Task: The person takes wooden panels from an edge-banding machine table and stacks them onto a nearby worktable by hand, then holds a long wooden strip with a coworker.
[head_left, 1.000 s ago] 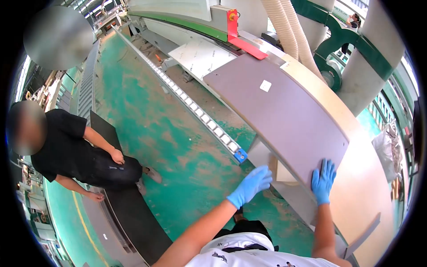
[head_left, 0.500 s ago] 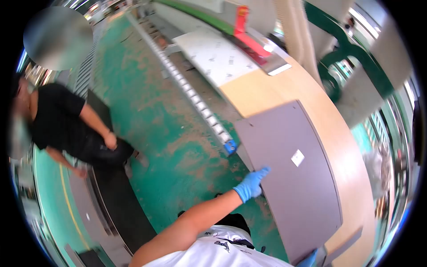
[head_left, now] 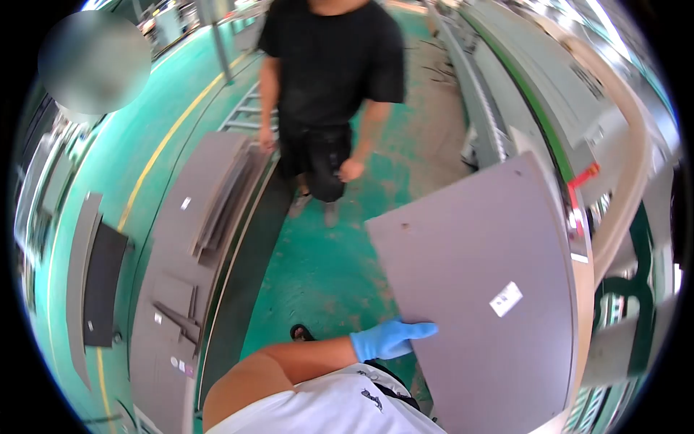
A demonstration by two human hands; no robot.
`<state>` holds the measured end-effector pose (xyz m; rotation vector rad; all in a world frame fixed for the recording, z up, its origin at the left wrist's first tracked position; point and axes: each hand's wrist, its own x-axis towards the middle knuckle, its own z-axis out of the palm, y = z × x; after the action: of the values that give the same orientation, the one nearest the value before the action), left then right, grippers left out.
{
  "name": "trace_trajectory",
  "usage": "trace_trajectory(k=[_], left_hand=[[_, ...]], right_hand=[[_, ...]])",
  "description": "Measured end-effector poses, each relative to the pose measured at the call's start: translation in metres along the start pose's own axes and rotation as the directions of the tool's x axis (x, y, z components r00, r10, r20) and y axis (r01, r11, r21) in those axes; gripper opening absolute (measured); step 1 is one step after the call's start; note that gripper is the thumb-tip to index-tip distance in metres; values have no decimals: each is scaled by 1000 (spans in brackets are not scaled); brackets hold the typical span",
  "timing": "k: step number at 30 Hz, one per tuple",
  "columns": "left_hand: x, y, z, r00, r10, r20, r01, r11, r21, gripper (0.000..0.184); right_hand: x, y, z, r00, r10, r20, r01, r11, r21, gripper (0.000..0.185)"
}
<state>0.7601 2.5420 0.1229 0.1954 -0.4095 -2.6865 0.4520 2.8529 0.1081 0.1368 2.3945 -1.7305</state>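
Note:
A large flat grey-brown panel with small holes near its corners spans the right half of the view. It carries a white label. My left hand, in a blue glove, grips the panel's near left edge. Its thumb lies on top, while the other fingers are partly hidden at the edge and underside. My right hand is out of view.
A person in black stands ahead, beyond the panel. To the left is a long stack of grey panels with loose strips on top. A machine with a green rail, a red bracket and a beige hose stands at right.
My view has swung left, bringing the standing person to the middle. The panel, earlier flat on the wooden tabletop, now appears larger and nearer. My right glove has left the view.

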Motion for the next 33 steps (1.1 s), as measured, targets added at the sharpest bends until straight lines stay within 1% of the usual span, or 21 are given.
trace_trajectory(k=[5, 7, 8, 9, 10, 12, 13, 14, 15, 16, 17, 18, 19, 23, 24, 26, 27, 28, 30, 31, 33], left_hand=[[-156, 21, -75, 918, 314, -242, -370, 898, -237, 43], [-222, 32, -102, 736, 476, -482, -630, 742, -229, 43], [-256, 36, -128, 694, 491, -527, -682, 682, -263, 43], [-286, 43, -118, 608, 524, -597, -753, 619, -223, 36], [-307, 44, -125, 589, 536, -605, -770, 600, -218, 36], [-350, 50, -146, 273, 626, -730, -925, 380, -20, 37], [-371, 55, -153, 258, 627, -735, -932, 361, -19, 37], [-389, 59, -159, 150, 627, -765, -958, 283, 44, 37], [-404, 62, -165, 41, 615, -787, -972, 206, 110, 38], [-417, 64, -172, 30, 613, -790, -977, 186, 107, 38], [-429, 66, -179, -33, 627, -778, -978, 139, 154, 38], [-438, 69, -187, -94, 636, -766, -975, 97, 200, 38], [-447, 74, -195, -104, 630, -769, -976, 85, 202, 38], [-457, 109, -225, -256, 556, -791, -964, -85, 252, 38], [-456, 123, -233, -300, 540, -786, -953, -131, 273, 38], [-448, 145, -264, -327, 512, -794, -945, -201, 260, 36], [-442, 164, -285, -345, 505, -791, -934, -272, 233, 35], [-435, 185, -310, -362, 489, -794, -927, -282, 249, 35], [-428, 220, -347, -361, 408, -839, -911, -347, 223, 33], [-425, 242, -365, -373, 390, -842, -908, -339, 245, 33], [-419, 285, -400, -292, 384, -876, -907, -403, 126, 37]], right_hand=[[-38, -35, 89, 957, -120, 264, 134, 990, -34, 48], [-55, -41, 133, 906, -183, 382, 200, 980, -5, 47], [-65, -44, 162, 865, -222, 450, 239, 971, 20, 47], [-71, -45, 191, 810, -270, 520, 271, 960, 77, 47], [-108, -73, 225, 741, 15, 672, 125, 979, -160, 47], [-169, -79, 309, 631, -31, 776, 203, 971, -126, 38], [-198, -79, 350, 575, -42, 817, 238, 964, -118, 35], [-226, -79, 390, 521, -37, 853, 264, 957, -120, 33], [-254, -79, 425, 533, 48, 844, 201, 962, -182, 29], [-263, -71, 465, 341, 74, 937, 186, 972, -145, 28], [-319, -85, 486, 316, 107, 943, 214, 960, -181, 29], [-338, -82, 522, 199, 133, 971, 220, 959, -176, 31], [-356, -73, 563, 178, 201, 963, 199, 951, -235, 32], [-417, -33, 742, -40, 450, 892, 330, 849, -413, 34], [-450, -35, 776, -52, 463, 885, 337, 842, -420, 34], [-514, -37, 824, -239, 388, 890, 362, 886, -290, 35], [-534, -33, 867, -246, 409, 879, 377, 876, -302, 35], [-553, -18, 913, -269, 308, 913, 506, 851, -138, 34], [-585, 15, 1001, -254, 322, 912, 718, 695, -46, 38], [-603, 23, 1039, -261, 330, 907, 738, 674, -33, 41], [-644, 34, 1104, -263, 319, 911, 805, 593, 24, 48]])
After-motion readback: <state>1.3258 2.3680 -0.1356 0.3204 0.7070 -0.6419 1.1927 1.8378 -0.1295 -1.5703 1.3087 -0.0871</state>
